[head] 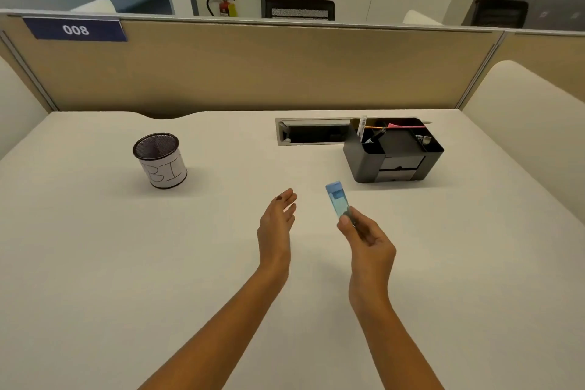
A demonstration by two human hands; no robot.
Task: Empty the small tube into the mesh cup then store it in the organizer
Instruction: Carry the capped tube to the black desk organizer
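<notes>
My right hand (368,241) pinches the lower end of a small clear blue tube (336,201) and holds it above the white desk, tilted up and to the left. My left hand (278,218) hovers just left of it, palm turned inward, fingers apart and empty. The black mesh cup (160,160), wrapped in white paper with handwriting, stands upright at the left of the desk. The black organizer (392,152) sits at the back right, with pens and pink notes in its top compartments and small drawers in front.
A recessed cable slot (311,131) with an open lid lies in the white desk (126,263) just left of the organizer. A tan partition wall (253,73) closes the back edge. White rounded dividers (522,123) rise at both sides.
</notes>
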